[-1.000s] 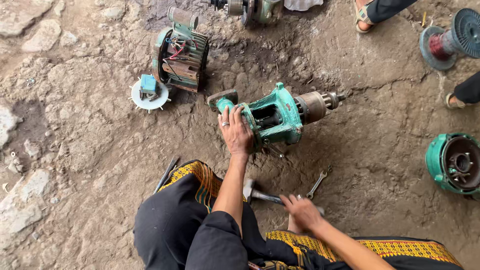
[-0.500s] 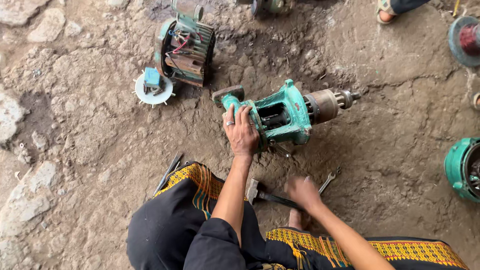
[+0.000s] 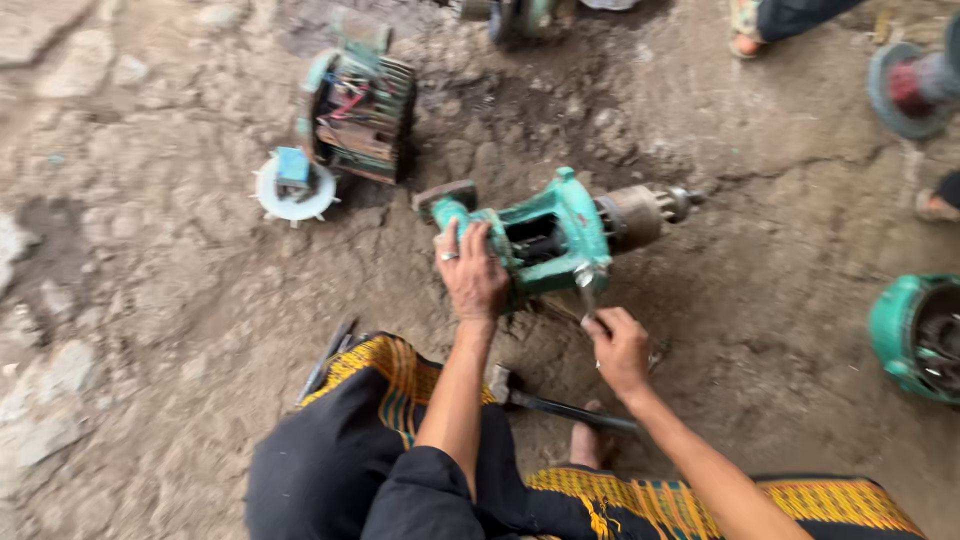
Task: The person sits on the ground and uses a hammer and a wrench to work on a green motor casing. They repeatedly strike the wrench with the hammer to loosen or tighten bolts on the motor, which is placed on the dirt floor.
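**A:** So the whole thing is set on bare packed dirt ground point(image 3: 150, 300), lumpy, with flat stones along the left edge. No bench, just a person crouched over the work in dark clothes and a yellow patterned cloth point(image 3: 400, 370).

**B:** Where's the green pump body?

**A:** The green pump body point(image 3: 555, 235) lies on its side in the middle of the dirt, brownish rotor end point(image 3: 640, 215) poking out to the right. The left hand point(image 3: 472, 272) rests flat on its left end, fingers spread and pressing down, ring on one finger. The right hand point(image 3: 620, 345) is just below the housing's lower right corner, fingers curled tight around a small metal tool point(image 3: 588, 295) whose tip touches the casing. Can't tell what kind of tool, it's blurred.

**B:** Other stuff lying around?

**A:** A hammer point(image 3: 560, 405) on the ground between the knees, near a bare foot point(image 3: 585, 445). Up left, a motor stator with wires point(image 3: 360, 110), a white fan wheel point(image 3: 295, 190) just beside it. Another green housing point(image 3: 915, 335) at the right edge, well apart.
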